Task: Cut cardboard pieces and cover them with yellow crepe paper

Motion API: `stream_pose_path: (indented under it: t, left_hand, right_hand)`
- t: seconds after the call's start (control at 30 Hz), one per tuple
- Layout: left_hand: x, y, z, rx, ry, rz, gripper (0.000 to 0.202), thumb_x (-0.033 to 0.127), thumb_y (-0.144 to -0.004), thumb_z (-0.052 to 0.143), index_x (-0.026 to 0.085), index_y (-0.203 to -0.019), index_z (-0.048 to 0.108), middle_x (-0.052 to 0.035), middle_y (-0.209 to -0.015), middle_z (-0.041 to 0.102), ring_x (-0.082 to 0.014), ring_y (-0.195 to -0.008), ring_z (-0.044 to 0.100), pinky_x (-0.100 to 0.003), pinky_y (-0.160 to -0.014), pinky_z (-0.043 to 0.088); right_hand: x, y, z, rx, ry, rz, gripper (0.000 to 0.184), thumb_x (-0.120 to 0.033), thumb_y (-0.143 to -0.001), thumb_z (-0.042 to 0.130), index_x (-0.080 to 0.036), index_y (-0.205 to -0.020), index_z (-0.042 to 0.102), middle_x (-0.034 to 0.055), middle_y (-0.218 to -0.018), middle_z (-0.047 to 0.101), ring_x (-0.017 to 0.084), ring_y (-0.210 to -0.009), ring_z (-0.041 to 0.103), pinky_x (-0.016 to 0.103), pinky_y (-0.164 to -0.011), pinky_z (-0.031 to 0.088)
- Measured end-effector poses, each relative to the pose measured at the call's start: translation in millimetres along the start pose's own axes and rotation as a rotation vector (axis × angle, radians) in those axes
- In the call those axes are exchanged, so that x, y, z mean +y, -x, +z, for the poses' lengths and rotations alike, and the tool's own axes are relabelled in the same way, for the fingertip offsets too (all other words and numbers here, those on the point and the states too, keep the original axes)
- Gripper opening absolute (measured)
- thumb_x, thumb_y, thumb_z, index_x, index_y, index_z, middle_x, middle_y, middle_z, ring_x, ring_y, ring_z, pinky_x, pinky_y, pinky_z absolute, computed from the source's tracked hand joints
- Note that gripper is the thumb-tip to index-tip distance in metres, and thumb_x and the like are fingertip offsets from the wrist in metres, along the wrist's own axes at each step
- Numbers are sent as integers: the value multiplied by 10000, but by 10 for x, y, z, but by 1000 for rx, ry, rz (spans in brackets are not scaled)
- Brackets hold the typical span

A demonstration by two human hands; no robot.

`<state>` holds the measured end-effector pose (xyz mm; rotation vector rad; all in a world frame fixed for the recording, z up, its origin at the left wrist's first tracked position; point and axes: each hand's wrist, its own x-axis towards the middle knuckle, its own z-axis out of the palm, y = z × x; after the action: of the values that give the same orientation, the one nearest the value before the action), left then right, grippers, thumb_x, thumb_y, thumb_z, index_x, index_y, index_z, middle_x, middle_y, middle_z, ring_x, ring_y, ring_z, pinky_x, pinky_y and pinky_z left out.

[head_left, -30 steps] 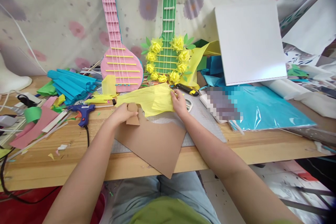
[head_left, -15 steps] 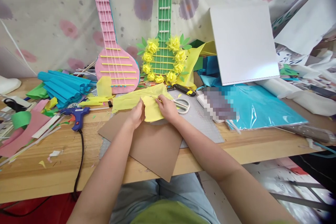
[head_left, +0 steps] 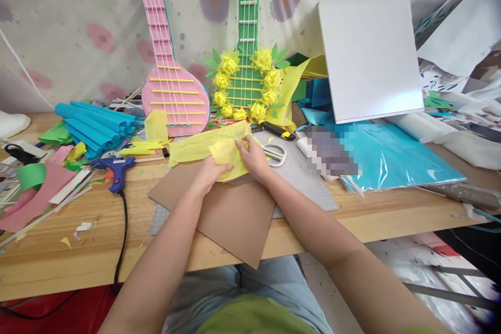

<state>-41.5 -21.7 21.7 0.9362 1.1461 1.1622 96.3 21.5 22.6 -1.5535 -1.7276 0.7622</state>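
Note:
Between my two hands is a small piece of yellow crepe paper (head_left: 226,153). My left hand (head_left: 212,172) pinches its lower left edge, the thumb lying across the front. At the upper right, my right hand (head_left: 253,155) grips the piece with bent fingers. Behind it a larger yellow sheet (head_left: 191,147) lies on the grey cutting mat (head_left: 309,188). Brown cardboard (head_left: 238,219) rests under my hands, one corner past the table edge. Scissors (head_left: 277,154) lie just right of my right hand, their blades partly hidden.
A pink paper lute (head_left: 176,96) and a green one with yellow flowers (head_left: 245,83) lean at the back. Left are a blue glue gun (head_left: 117,169) with its cord and blue crepe paper (head_left: 96,128). Right stand a white board (head_left: 371,57) and blue wrapped sheets (head_left: 403,159).
The yellow piece is spread wider and lies lower over the larger sheet. My left thumb has come across its front. The whole view has shifted slightly.

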Motion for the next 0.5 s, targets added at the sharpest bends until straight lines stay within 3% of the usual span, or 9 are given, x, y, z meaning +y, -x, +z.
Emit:
stream_pose_path:
  t: [0.17, 0.2, 0.27, 0.33, 0.37, 0.5]
  left_hand:
    - [2, -18, -35, 134, 82, 43, 510, 190, -429, 807, 147, -914, 657, -83, -983, 692, -246, -934, 632, -358, -851, 475]
    - [14, -17, -49, 135, 81, 21, 475, 188, -441, 798, 148, -893, 658, -80, -964, 696, -238, -902, 640, -347, -819, 487]
    - [46, -13, -83, 96, 55, -54, 373, 199, -486, 770, 144, -838, 660, -77, -898, 704, -215, -814, 653, -317, -731, 503]
    - [82, -9, -117, 37, 16, -139, 269, 210, -538, 733, 140, -786, 659, -71, -814, 703, -185, -718, 649, -276, -635, 494]
    - [97, -7, -129, 19, 2, -171, 234, 205, -556, 715, 141, -774, 659, -63, -779, 698, -169, -675, 641, -256, -595, 482]
    - [110, -9, -118, -13, -13, -236, 192, 181, -591, 667, 155, -781, 658, -27, -689, 671, -127, -550, 594, -212, -493, 425]
  right_hand:
    - [102, -50, -40, -306, -570, 49, 399, -442, -589, 681, -187, -866, 549, 12, -771, 608, 160, -716, 569, 286, -665, 435]
    - [123, -72, -54, -302, -616, 62, 365, -421, -567, 694, -180, -802, 552, 4, -743, 600, 147, -690, 558, 280, -658, 432]
    - [161, -125, -117, -175, -654, 92, 314, -404, -562, 690, -175, -709, 534, -13, -683, 571, 117, -624, 520, 264, -626, 417]
    - [187, -170, -242, -62, -690, 79, 298, -408, -585, 675, -177, -702, 529, -25, -667, 554, 98, -589, 492, 249, -597, 405]
    - [194, -181, -322, -78, -725, 57, 295, -413, -597, 670, -178, -714, 534, -27, -673, 557, 96, -586, 492, 246, -592, 406]
    - [163, -133, -589, -481, -724, -1, 288, -401, -608, 685, -179, -734, 552, -10, -703, 582, 108, -609, 526, 255, -591, 419]
